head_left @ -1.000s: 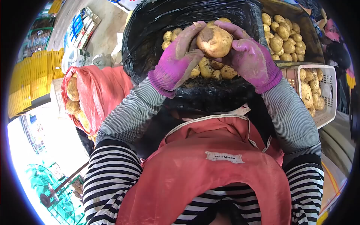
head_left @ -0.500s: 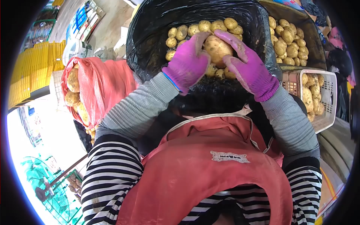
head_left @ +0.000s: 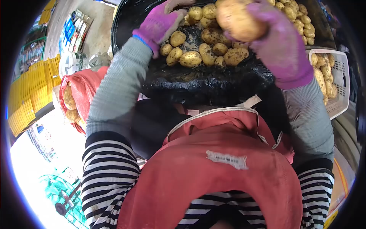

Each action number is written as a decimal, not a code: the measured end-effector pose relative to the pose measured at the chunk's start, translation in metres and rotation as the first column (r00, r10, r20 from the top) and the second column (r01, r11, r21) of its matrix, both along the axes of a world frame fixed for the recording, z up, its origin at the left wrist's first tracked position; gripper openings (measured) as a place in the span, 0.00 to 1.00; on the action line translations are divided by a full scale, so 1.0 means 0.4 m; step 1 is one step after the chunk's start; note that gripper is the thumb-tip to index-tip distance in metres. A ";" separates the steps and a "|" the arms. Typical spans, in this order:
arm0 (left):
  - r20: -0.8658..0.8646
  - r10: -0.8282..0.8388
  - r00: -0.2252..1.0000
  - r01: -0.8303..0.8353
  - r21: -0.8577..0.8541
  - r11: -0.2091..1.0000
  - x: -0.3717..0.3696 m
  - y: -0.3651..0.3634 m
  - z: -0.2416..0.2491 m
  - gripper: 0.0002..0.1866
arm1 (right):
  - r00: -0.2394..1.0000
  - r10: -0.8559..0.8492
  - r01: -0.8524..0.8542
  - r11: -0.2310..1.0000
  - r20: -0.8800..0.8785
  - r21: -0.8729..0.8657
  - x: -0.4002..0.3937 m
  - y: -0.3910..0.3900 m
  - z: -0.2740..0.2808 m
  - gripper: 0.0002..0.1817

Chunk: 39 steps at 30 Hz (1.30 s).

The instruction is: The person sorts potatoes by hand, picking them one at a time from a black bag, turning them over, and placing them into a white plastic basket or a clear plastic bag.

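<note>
A large pale-brown potato (head_left: pixel 240 21) is gripped by my right hand (head_left: pixel 280 45), raised over the right side of a container lined with black plastic (head_left: pixel 183 86). Purple gloves dusted with dirt cover both hands. At the container's left part, my left hand (head_left: pixel 162 23) has its thumb and fingers apart, close to the smaller potatoes at the back; no potato shows in it. Several loose potatoes (head_left: pixel 190 59) lie on the liner below and between the hands. Those behind the large potato are partly hidden.
More potatoes (head_left: pixel 305 23) fill a dark bin at the upper right. A white plastic crate (head_left: pixel 343 76) with potatoes stands on the right. On the left are a red sack (head_left: pixel 89 80) of potatoes, yellow stacked crates (head_left: pixel 32 93) and a green fan (head_left: pixel 65 206).
The large potato, held between both hands before, is now in my right hand, up and to the right. My left hand has moved away left and up. The view has shifted slightly.
</note>
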<state>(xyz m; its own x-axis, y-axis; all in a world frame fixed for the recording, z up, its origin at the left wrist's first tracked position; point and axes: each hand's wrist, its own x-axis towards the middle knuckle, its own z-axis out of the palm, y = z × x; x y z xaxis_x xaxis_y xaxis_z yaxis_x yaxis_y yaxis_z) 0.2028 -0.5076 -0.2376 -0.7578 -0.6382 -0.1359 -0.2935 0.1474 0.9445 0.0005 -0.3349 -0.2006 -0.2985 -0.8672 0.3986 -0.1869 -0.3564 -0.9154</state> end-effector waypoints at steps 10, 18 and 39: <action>0.961 -0.276 0.018 0.479 0.235 0.846 0.127 -0.183 -0.472 0.32 | 0.770 -0.140 -0.088 0.943 0.622 0.321 -0.090 0.004 0.086 0.26; 0.976 -0.171 0.135 0.365 0.111 0.924 0.165 -0.214 -0.592 0.34 | 0.515 -0.212 -0.222 0.903 0.830 0.369 -0.109 -0.040 0.100 0.32; -0.314 0.083 0.946 0.166 0.688 0.706 0.125 0.114 0.147 0.40 | 0.868 0.321 -0.475 0.757 0.378 0.448 0.116 0.002 0.013 0.35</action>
